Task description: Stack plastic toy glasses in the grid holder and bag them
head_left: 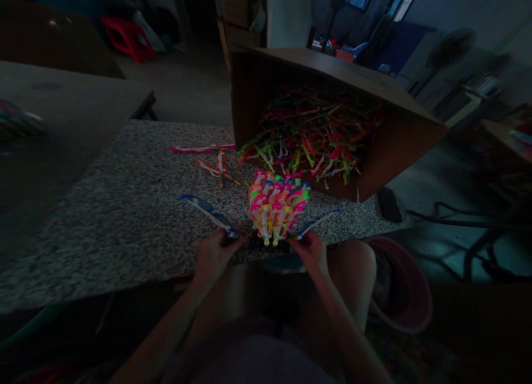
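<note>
Left hand [214, 257], lower centre: fingers closed in a pinch on the near end of one blue-and-white strip [206, 209], which slanted up and left from the fingertips. Bright stack [279, 206], centre: many small multicoloured pieces, set between the hands and just beyond the fingertips. Right hand [312, 253], lower centre right: fingers pinched shut at the near end of a blue strip [318, 221], which slanted up and right.

Speckled tabletop [120, 206]: broad stretch at left of frame, narrowing to the right; near edge just beneath the hands. Upon it, upper left of the stack, a pink strip [193, 150] and orange pieces [219, 167]; at its right end, a dark flat object [389, 205].

Cardboard box [399, 151], upper centre to right: mouth facing the hands, holding a tangled heap [318, 132] of multicoloured strips. Pink tub [421, 301], lower right, beyond the knee: contents too dim to tell.
</note>
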The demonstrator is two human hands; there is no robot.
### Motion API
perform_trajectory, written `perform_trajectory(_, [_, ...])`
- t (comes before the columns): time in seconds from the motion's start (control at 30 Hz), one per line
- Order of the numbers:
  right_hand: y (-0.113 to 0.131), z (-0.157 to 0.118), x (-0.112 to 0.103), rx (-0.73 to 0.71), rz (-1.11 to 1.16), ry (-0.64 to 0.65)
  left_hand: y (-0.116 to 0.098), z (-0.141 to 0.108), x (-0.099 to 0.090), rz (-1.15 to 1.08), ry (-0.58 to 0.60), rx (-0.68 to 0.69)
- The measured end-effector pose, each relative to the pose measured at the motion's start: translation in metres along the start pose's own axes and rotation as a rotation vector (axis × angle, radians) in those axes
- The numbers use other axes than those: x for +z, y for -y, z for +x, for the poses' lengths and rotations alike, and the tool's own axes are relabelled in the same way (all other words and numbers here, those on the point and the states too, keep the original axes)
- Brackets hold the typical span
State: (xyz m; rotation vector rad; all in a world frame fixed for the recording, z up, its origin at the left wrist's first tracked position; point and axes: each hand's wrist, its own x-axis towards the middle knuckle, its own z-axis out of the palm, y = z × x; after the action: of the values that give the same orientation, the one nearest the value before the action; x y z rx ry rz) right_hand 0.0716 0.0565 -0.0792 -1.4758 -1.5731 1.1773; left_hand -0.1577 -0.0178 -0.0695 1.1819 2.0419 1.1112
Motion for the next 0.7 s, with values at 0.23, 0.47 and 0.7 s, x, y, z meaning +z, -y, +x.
perform_trajectory(0.23, [0.025,0.007,-0.003,-0.045,-0.328,0.015,-0.002,0.014,0.014,0.288,0.167,0.237])
perform_trajectory(0.47, [0.032,0.009,-0.002,-0.041,-0.446,0.072,0.008,0.01,0.021,0.321,0.128,0.367])
perform_trajectory(0.7, [0.032,0.008,-0.002,-0.029,-0.435,0.034,0.013,0.016,0.02,0.243,0.137,0.336])
